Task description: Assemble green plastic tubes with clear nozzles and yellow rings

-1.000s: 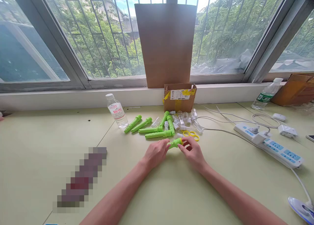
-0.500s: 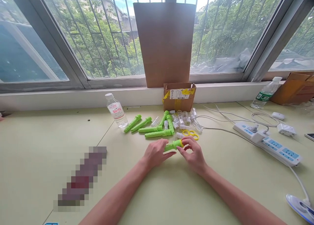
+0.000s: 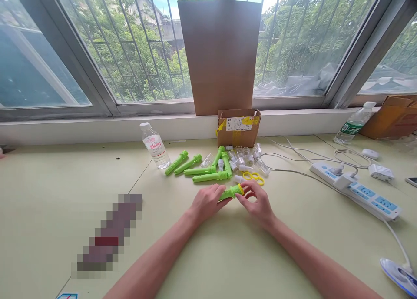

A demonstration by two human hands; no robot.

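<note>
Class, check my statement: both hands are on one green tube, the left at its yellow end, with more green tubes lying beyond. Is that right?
One part is wrong: the head view shows the right hand at the yellow end of the green tube, not the left hand. Both hands are on that tube, and more green tubes lie beyond.

The ribbed green tube (image 3: 232,192) looks like smooth plastic with a soft sheen, its yellow ring (image 3: 240,188) seemingly plastic too, though fingers partly hide it. The small box (image 3: 239,128) is matt brown cardboard; the water bottle (image 3: 155,145) is clear, glossy plastic.
</note>
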